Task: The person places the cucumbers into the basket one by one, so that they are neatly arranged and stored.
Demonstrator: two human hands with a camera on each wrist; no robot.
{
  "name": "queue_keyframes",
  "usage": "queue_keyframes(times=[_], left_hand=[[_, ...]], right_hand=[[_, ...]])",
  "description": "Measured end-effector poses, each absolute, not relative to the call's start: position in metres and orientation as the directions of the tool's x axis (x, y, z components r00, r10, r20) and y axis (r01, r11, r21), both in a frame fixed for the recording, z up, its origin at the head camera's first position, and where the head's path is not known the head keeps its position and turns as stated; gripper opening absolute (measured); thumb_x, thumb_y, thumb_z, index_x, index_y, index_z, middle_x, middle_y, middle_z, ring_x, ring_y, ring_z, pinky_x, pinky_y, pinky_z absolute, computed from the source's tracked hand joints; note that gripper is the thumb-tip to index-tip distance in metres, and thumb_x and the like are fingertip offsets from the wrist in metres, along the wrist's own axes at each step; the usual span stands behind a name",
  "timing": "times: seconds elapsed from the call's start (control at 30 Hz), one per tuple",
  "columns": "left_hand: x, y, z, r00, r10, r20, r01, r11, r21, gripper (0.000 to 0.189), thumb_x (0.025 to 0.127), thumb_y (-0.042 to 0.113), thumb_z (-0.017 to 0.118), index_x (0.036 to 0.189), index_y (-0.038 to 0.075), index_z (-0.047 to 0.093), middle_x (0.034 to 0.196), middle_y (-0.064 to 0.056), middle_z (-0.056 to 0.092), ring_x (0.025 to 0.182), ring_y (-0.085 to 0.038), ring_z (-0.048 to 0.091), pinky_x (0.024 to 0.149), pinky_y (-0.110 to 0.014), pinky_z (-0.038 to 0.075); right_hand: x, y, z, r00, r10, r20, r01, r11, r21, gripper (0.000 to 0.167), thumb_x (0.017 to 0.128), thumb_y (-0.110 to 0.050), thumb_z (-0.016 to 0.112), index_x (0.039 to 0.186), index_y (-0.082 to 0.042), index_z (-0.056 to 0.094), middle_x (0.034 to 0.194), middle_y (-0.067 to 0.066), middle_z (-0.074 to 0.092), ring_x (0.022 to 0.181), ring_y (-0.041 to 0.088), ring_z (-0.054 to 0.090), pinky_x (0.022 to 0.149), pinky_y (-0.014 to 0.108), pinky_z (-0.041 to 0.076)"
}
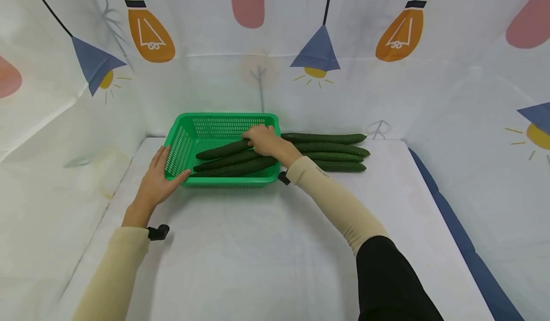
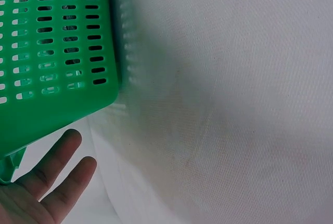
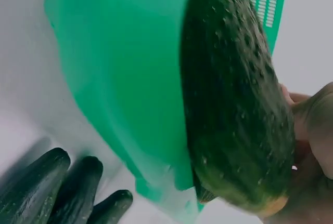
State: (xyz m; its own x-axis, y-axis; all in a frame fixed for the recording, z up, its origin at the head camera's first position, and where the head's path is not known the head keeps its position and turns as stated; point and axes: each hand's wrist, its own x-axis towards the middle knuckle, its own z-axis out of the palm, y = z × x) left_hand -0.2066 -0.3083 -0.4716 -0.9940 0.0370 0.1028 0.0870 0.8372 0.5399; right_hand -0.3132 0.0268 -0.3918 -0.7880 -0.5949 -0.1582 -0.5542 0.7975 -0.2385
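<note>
A green plastic basket [image 1: 227, 181] stands at the far side of the table, holding dark green cucumbers that lie lengthwise in it. My left hand [image 1: 155, 183] rests against the basket's left front corner, thumb by the rim. In the left wrist view two straight fingers [image 2: 66, 187] spread beside the slotted wall. Reaching over the right rim, my right hand [image 1: 270, 144] grips the rearmost cucumber [image 1: 223, 150] in the basket. Up close in the right wrist view, this cucumber [image 3: 237, 104] hides part of the hand behind it.
Several more cucumbers [image 1: 337, 148] lie side by side on the white-covered table [image 1: 258, 254], just right of the basket. A printed white curtain [image 1: 206, 82] hangs behind and at both sides. A dark blue strip [image 1: 451, 225] runs along the table's right edge.
</note>
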Motion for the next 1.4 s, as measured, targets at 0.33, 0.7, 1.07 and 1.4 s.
queue_keyframes(times=[0.33,0.7,1.07,1.4], left_hand=[[-0.205,-0.307,-0.469,-0.995,0.038,0.096,0.084,0.84,0.537,0.1,0.096,0.06,0.061,0.168,0.022,0.001,0.174,-0.014,0.003,0.15,-0.058,0.022,0.103,-0.085,0.026],[-0.205,-0.307,-0.469,-0.993,0.042,0.115,0.097,0.84,0.534,0.1,0.096,0.058,0.061,0.168,0.02,0.003,0.174,-0.015,0.004,0.148,-0.059,0.026,0.102,-0.084,0.028],[-0.205,-0.307,-0.469,-0.992,0.043,0.115,0.098,0.839,0.536,0.1,0.096,0.058,0.061,0.168,0.02,0.003,0.174,-0.015,0.005,0.149,-0.058,0.025,0.103,-0.084,0.027],[-0.204,-0.307,-0.469,-0.992,0.041,0.116,0.097,0.84,0.534,0.1,0.096,0.058,0.061,0.168,0.02,0.003,0.174,-0.016,0.005,0.148,-0.059,0.026,0.102,-0.084,0.028]], right_hand=[[-0.324,0.029,-0.409,-0.735,-0.641,-0.221,-0.491,0.728,-0.478,0.052,0.103,0.01,0.043,0.151,-0.008,0.051,0.152,0.012,0.055,0.135,0.027,0.058,0.12,0.051,0.037],[-0.324,0.038,-0.415,-0.718,-0.666,-0.203,-0.485,0.687,-0.541,0.044,0.109,-0.004,0.031,0.145,-0.005,0.057,0.144,0.018,0.059,0.126,0.029,0.061,0.1,0.04,0.053],[-0.325,0.07,-0.411,-0.737,-0.675,-0.039,-0.563,0.644,-0.518,0.046,0.109,-0.029,0.052,0.148,-0.005,0.053,0.148,0.014,0.057,0.136,0.027,0.055,0.113,0.042,0.046],[-0.322,0.149,-0.433,-0.817,-0.567,0.104,-0.533,0.675,-0.51,0.069,0.103,-0.049,0.059,0.153,-0.004,0.047,0.152,0.016,0.052,0.141,0.034,0.049,0.117,0.052,0.04]])
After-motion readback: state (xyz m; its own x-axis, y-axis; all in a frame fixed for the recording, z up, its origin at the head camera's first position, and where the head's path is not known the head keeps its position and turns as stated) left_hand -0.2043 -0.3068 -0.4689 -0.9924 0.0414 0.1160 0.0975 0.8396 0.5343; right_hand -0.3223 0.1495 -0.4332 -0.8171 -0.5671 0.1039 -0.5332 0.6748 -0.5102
